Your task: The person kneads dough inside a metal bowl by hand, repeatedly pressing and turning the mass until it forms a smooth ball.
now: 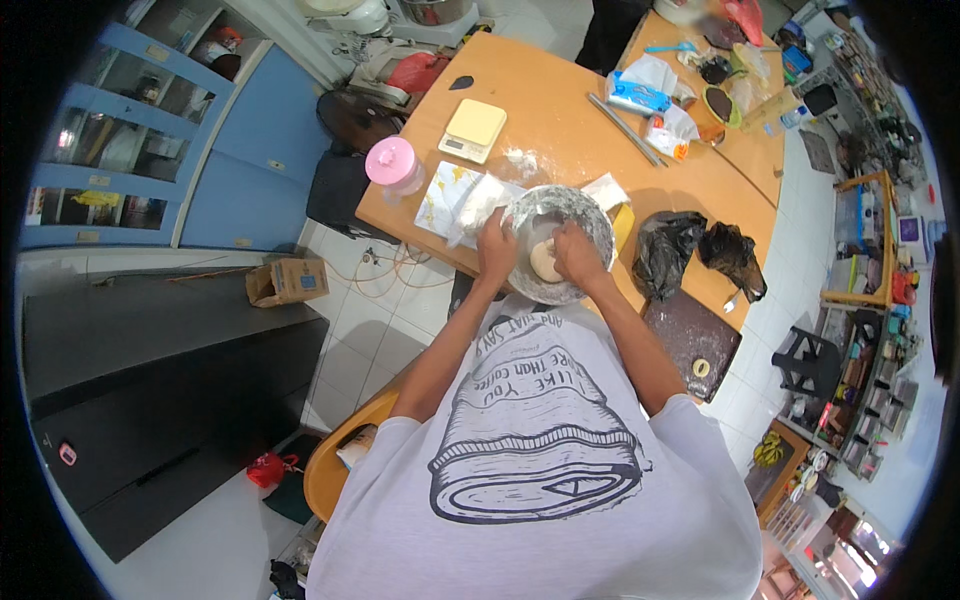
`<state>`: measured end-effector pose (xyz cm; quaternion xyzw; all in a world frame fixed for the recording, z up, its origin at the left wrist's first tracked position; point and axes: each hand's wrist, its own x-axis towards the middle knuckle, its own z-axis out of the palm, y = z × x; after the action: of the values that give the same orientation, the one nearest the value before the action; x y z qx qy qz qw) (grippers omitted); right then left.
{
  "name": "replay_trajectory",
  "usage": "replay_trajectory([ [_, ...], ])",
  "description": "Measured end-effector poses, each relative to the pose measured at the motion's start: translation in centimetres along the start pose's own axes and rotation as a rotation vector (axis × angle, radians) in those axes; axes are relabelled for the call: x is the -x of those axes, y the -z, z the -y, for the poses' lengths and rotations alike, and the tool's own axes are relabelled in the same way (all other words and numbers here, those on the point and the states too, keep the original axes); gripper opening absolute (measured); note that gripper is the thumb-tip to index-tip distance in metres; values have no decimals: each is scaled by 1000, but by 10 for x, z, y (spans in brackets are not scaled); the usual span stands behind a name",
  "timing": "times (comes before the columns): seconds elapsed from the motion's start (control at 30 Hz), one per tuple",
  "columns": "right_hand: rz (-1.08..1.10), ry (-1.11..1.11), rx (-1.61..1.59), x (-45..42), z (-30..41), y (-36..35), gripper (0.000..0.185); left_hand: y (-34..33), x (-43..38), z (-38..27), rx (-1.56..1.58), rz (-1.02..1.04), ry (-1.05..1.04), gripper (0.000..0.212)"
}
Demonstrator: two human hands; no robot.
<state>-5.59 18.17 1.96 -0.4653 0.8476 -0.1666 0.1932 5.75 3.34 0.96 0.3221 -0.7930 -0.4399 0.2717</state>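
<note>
A round metal bowl (596,214), its inside coated with flour, stands at the table's near edge. In it lies a pale lump of dough (546,262). My left hand (496,244) grips the bowl's left rim. Curled fingers of my right hand (576,251) press on the right side of the dough, inside the bowl; the fingertips are hidden. Left of the bowl, a plastic bag of white flour (480,206) rests on a white and gold patterned board (444,196).
A pink-lidded container (394,165) and a kitchen scale (474,129) sit on the left. Black plastic bags (664,251) and a dark baking tray (694,337) are on the right. Metal rods (626,129) and a tissue pack (637,94) lie farther back. Another person's dark clothing (609,34) shows behind the table.
</note>
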Motion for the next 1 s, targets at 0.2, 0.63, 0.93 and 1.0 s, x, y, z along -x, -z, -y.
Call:
replay_trajectory([
  [0.2, 164, 120, -119, -2, 4, 23, 35, 2, 1, 10, -39, 40, 13, 21],
  [0.63, -74, 24, 82, -4, 38, -26, 37, 1, 2, 9, -43, 34, 8, 24],
  [0.93, -159, 118, 104, -23, 24, -45, 34, -6, 3, 18, -16, 67, 6, 24],
  [1.0, -132, 93, 101, -24, 21, -49, 34, -8, 5, 13, -80, 14, -8, 27],
])
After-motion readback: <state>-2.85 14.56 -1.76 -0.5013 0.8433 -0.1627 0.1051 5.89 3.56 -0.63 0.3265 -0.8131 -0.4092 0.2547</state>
